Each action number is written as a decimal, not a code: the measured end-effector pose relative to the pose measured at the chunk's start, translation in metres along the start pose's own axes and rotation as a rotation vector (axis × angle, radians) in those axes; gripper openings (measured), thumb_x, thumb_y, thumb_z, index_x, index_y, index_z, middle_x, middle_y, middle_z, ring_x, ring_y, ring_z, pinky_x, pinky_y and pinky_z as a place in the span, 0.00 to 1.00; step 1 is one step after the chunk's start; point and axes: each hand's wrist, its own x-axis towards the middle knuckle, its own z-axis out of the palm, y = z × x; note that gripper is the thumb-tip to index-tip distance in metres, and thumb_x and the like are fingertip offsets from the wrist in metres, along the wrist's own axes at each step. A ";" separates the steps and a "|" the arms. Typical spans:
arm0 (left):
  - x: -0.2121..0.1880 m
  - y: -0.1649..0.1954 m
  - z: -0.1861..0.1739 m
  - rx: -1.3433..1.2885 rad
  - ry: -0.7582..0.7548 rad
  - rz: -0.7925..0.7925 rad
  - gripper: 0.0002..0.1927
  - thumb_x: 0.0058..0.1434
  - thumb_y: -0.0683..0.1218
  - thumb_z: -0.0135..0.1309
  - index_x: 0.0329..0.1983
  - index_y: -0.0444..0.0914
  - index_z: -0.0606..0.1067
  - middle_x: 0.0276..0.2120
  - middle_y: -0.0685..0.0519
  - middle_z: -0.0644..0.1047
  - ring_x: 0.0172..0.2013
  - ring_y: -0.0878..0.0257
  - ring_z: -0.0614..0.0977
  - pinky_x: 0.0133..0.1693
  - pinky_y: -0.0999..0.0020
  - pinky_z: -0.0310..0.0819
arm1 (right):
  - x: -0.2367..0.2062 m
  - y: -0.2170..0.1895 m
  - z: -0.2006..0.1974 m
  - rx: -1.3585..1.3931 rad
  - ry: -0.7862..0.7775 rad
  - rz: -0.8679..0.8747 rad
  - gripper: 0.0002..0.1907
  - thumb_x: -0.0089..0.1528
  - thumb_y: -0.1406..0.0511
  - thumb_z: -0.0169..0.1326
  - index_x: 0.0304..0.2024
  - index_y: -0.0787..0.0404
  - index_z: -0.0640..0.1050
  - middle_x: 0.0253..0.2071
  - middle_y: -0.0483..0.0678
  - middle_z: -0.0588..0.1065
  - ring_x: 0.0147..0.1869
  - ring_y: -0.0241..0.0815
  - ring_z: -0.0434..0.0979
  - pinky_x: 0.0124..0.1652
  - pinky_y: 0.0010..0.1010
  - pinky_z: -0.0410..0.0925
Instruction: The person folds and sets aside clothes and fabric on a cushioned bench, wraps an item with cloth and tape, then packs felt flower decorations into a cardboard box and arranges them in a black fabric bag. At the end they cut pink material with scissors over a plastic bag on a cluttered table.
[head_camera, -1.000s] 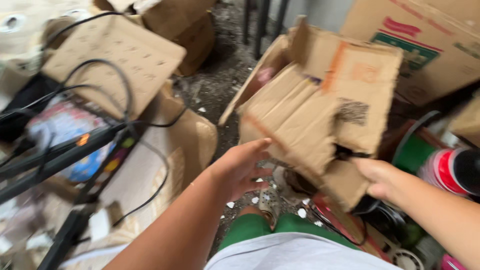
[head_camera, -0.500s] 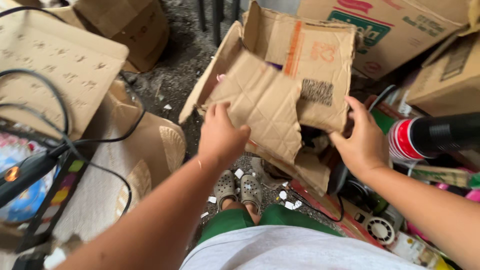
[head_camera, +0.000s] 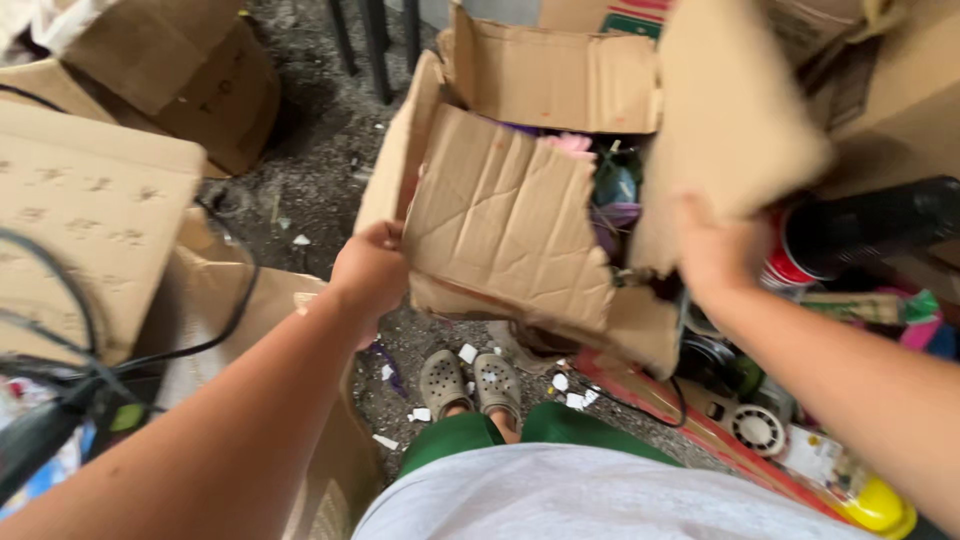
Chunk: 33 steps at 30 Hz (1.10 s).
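- Left hand (head_camera: 372, 268) pinches the creased near flap (head_camera: 505, 225) of the cardboard box (head_camera: 555, 75) at frame centre; right hand (head_camera: 712, 250) clamps the blurry right flap (head_camera: 725, 120).
- Box contents are mostly hidden, only purple and pink bits show.
- Gritty floor (head_camera: 320, 150) is bare at upper left.
- Black cylinder (head_camera: 870, 225) crowds the right, cables (head_camera: 215, 335) lower left.

A worn brown cardboard box (head_camera: 505, 230) is held up tilted, flaps open, coloured items showing inside.
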 end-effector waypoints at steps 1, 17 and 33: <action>0.001 -0.007 -0.011 -0.091 -0.028 -0.069 0.17 0.65 0.47 0.42 0.53 0.41 0.76 0.39 0.52 0.77 0.38 0.62 0.77 0.39 0.60 0.73 | 0.004 0.008 0.003 0.229 0.115 0.162 0.24 0.68 0.52 0.63 0.54 0.63 0.79 0.53 0.53 0.82 0.57 0.51 0.84 0.56 0.41 0.73; -0.008 -0.011 -0.048 0.762 0.040 0.000 0.30 0.50 0.48 0.70 0.58 0.46 0.77 0.49 0.45 0.79 0.45 0.52 0.83 0.49 0.58 0.78 | -0.014 0.078 -0.073 -0.056 -1.203 0.913 0.30 0.64 0.41 0.56 0.37 0.62 0.78 0.25 0.45 0.72 0.28 0.40 0.71 0.29 0.31 0.60; -0.073 0.008 0.006 1.237 -0.354 0.351 0.21 0.58 0.59 0.51 0.54 0.53 0.78 0.54 0.60 0.77 0.64 0.57 0.67 0.66 0.28 0.45 | 0.109 -0.124 0.034 0.533 -0.334 0.369 0.11 0.63 0.64 0.52 0.47 0.58 0.75 0.36 0.48 0.76 0.38 0.43 0.80 0.37 0.36 0.72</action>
